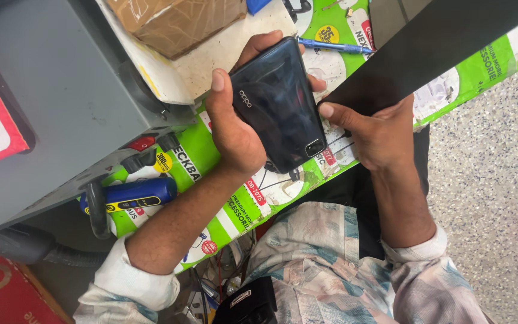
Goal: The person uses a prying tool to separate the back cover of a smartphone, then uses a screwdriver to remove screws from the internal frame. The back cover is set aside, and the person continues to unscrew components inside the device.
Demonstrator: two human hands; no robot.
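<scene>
At the centre of the view, a dark smartphone [279,102] is held above the bench [235,48] with its glossy back cover turned up and its camera window at the 5 o'clock corner. It is judged to be light, stiff and flat, but the shiny back is probably slippery and fragile, so it is best taken by the two long edges, not by the smooth face. The left hand [235,123] is clasped around the long edge at 9 o'clock, with the thumb laid on the back and the fingertips seen past the top edge. The right hand [374,129] is at 3 o'clock, with its thumb pressed against the phone's other long edge; whether its fingers are closed on something cannot be told, because a black strip [427,51] covers them. At 1 o'clock a blue pen-like tool [331,46] lies on the green printed mat [196,159]. At 8 o'clock a blue handheld device [136,195] is seen beside a grey machine [61,102], and at 11 o'clock a brown cardboard box [178,21].
</scene>
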